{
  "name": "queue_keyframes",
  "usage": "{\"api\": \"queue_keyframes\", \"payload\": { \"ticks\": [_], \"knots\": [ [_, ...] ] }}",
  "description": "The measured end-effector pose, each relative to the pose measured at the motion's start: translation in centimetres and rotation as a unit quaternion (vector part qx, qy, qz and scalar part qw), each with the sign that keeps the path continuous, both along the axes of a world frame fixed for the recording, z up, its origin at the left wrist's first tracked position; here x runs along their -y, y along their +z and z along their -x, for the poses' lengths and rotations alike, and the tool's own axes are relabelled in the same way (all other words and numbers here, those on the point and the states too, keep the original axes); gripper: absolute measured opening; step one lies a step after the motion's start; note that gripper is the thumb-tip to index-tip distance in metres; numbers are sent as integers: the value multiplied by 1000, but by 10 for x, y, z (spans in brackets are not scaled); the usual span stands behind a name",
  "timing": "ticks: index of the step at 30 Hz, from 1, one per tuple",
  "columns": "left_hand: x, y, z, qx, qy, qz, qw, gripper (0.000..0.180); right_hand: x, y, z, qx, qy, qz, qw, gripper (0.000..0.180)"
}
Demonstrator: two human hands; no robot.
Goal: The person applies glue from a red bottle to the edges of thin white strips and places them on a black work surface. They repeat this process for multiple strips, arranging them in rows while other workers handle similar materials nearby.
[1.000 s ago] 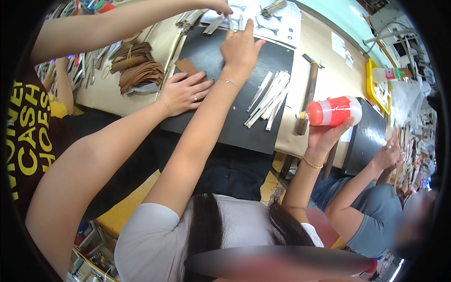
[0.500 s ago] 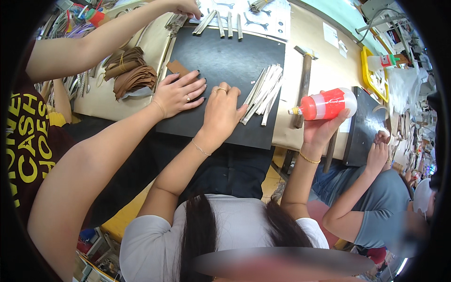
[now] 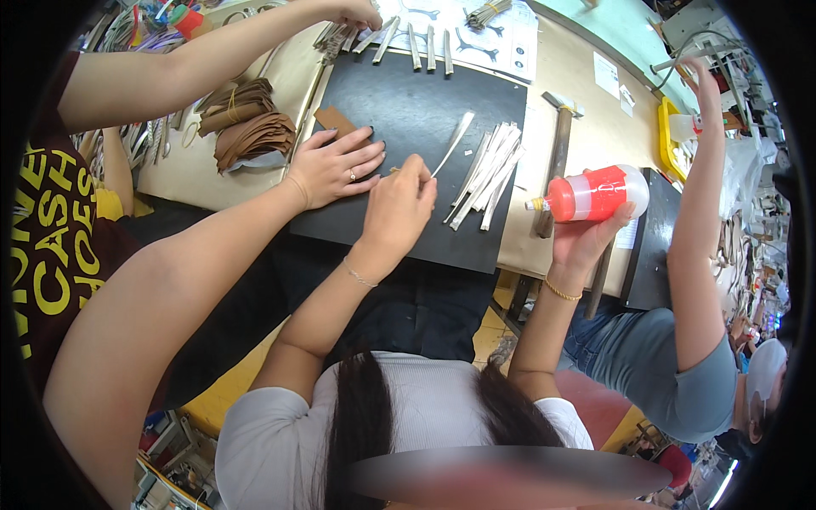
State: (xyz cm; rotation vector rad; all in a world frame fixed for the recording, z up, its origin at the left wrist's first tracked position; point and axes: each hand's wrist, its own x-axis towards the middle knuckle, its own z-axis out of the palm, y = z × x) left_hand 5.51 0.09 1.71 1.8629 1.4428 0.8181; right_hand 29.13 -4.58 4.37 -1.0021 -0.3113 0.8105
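Beige counter (image 3: 565, 81) under a crowded workshop, clutter and machines off past the right hand. Black mat (image 3: 399, 93) spread on it, straight ahead of both hands; second dark mat (image 3: 650, 242) just right of the right hand. White paper sheet (image 3: 510, 42) with dark printed shapes far beyond the mat, small white slip near it. Yellow tray (image 3: 665, 140) up and right of the right hand. Bundles of brown leather pieces (image 3: 251, 127) left of the mat, past a co-worker's ringed hand (image 3: 336, 166) lying flat on the mat just left of the left hand. Left hand (image 3: 395, 208) closed in a pinch on a thin pale strip (image 3: 450, 144) slanting up and away over the mat. Pile of pale strips (image 3: 491, 174) on the mat between the two hands. Hammer (image 3: 557, 157) on the counter just beyond the right hand. Right hand (image 3: 586, 242) wrapped round a glue bottle (image 3: 595, 194), clear with red label and orange nozzle pointing left, held off the counter's near edge. Another arm's hand (image 3: 357, 13) at the far strips.
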Motion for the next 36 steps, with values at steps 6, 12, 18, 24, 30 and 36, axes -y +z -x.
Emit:
{"api": "queue_keyframes", "payload": {
  "ticks": [6, 12, 18, 24, 30, 36],
  "knots": [
    [14, 3, 25, 72, 5, 47, 996, 10, -19, -17, 0, -10, 53, -17, 998, 70],
    [30, 3, 28, 131, 36, 155, 979, 13, -54, -29, 12, 93, 126, -30, 987, 53],
    [26, 2, 34, 134, 50, 198, 970, 19, -66, -33, 21, 170, 124, -28, 977, 49],
    [28, 4, 33, 160, 57, 191, 967, 18, -75, -40, 20, 294, 112, -20, 949, 48],
    [28, 1, 34, 166, 54, 154, 973, 15, -75, -33, 27, 362, 116, -7, 925, 47],
    [30, 1, 34, 169, 58, 141, 974, 14, -76, -31, 27, 353, 115, -5, 928, 46]
  ]
}}
